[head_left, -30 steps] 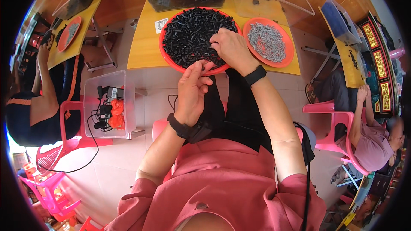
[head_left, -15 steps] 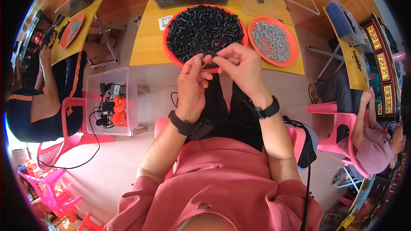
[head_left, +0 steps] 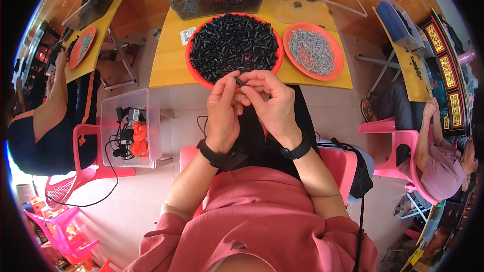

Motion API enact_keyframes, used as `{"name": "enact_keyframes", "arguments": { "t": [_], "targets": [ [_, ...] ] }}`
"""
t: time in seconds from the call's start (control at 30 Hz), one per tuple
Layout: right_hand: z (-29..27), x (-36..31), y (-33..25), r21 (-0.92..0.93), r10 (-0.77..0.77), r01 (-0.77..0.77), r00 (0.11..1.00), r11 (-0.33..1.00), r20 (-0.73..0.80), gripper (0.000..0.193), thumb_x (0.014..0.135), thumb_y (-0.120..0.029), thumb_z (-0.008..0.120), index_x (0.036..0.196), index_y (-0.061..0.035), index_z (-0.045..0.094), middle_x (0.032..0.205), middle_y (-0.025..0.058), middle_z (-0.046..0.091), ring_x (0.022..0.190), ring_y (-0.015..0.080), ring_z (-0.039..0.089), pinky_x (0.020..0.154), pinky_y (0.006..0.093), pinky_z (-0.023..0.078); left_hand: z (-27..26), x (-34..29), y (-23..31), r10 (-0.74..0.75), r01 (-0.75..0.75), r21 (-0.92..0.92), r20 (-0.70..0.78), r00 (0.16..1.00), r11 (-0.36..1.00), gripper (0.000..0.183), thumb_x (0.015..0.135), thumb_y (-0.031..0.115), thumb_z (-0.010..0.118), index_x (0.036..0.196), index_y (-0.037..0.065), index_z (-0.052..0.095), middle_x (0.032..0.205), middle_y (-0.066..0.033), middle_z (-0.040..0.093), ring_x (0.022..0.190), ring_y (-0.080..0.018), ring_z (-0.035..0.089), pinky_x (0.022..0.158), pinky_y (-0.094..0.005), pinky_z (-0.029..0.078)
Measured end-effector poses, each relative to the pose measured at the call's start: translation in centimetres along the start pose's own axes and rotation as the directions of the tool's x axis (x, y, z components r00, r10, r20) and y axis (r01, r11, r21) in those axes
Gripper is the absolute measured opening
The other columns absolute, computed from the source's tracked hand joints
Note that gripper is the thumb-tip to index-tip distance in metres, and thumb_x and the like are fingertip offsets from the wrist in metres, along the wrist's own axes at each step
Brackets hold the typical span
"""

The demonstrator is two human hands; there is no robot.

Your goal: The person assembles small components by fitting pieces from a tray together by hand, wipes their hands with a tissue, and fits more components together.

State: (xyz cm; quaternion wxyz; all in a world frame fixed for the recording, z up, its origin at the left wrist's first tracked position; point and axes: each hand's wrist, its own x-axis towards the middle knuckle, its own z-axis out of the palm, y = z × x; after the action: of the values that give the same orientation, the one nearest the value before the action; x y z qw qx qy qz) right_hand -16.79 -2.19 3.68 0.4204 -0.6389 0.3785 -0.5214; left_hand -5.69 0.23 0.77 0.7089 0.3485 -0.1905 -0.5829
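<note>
A small black cylindrical piece [head_left: 239,81] sits between the fingertips of both hands, just in front of the table's near edge. My left hand [head_left: 224,108] pinches it with thumb and forefinger. Against its other side press the thumb and fingers of my right hand [head_left: 272,106], which partly cover it. Beyond my hands, a round red basin [head_left: 188,65] heaped with black tube-like pieces [head_left: 234,43] stands on the yellow table [head_left: 166,65]. To its right lies an orange plate [head_left: 337,70] of small silver-grey screw-like pieces [head_left: 310,50].
Clear plastic bins [head_left: 217,4] with more black pieces stand at the table's back. On the left, a clear box [head_left: 154,136] holds adapters, cables and an orange bag. People sit at yellow side tables on both sides. A black cable [head_left: 362,221] runs down beside my right arm.
Both hands have drawn back toward me, off the basin's near rim. My right hand has come in lower and closer to my left, and a black piece now shows between them.
</note>
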Motion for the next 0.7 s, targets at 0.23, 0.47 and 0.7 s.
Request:
{"name": "enact_keyframes", "arguments": {
  "t": [0.23, 0.47, 0.7],
  "targets": [
    [-0.2, -0.4, -0.9, -0.075, -0.046, 0.046, 0.999, 0.996, 0.002, 0.027, 0.084, 0.002, 0.064, 0.109, -0.0011, 0.053, 0.085, 0.0092, 0.069, 0.072, 0.0133, 0.068, 0.064, 0.0241, 0.053, 0.0, -0.2, 0.1, 0.037, -0.036, 0.076, -0.007, 0.999, 0.996, 0.022, 0.095, 0.018, 0.058, 0.111, 0.004, 0.062, 0.096, -0.0063, 0.07, 0.057, -0.0046, 0.057, 0.044, -0.0148, 0.037],
    [-0.4, -0.5, -0.2, 0.121, 0.141, -0.143, 0.99, 0.982, 0.021, 0.027, 0.087, 0.0, 0.062, 0.111, -0.0015, 0.049, 0.089, 0.0095, 0.07, 0.075, 0.0088, 0.065, 0.065, 0.0228, 0.052, 0.3, -0.4, 0.0, 0.013, -0.012, 0.061, -0.015, 1.0, 0.998, 0.019, 0.094, 0.016, 0.059, 0.108, 0.005, 0.064, 0.096, -0.0074, 0.07, 0.053, -0.004, 0.054, 0.043, -0.0151, 0.036],
    [0.4, -1.4, 0.9, 0.18, 0.099, -0.085, 0.992, 0.98, -0.073, 0.026, 0.087, 0.0, 0.062, 0.109, -0.0017, 0.048, 0.087, 0.0093, 0.069, 0.074, 0.0087, 0.064, 0.065, 0.0224, 0.052, 0.4, -0.6, -0.5, 0.11, -0.113, 0.133, 0.034, 0.993, 0.985, 0.018, 0.094, 0.016, 0.059, 0.108, 0.005, 0.064, 0.095, -0.0073, 0.071, 0.05, -0.0033, 0.05, 0.042, -0.0151, 0.034]
  ]
}}
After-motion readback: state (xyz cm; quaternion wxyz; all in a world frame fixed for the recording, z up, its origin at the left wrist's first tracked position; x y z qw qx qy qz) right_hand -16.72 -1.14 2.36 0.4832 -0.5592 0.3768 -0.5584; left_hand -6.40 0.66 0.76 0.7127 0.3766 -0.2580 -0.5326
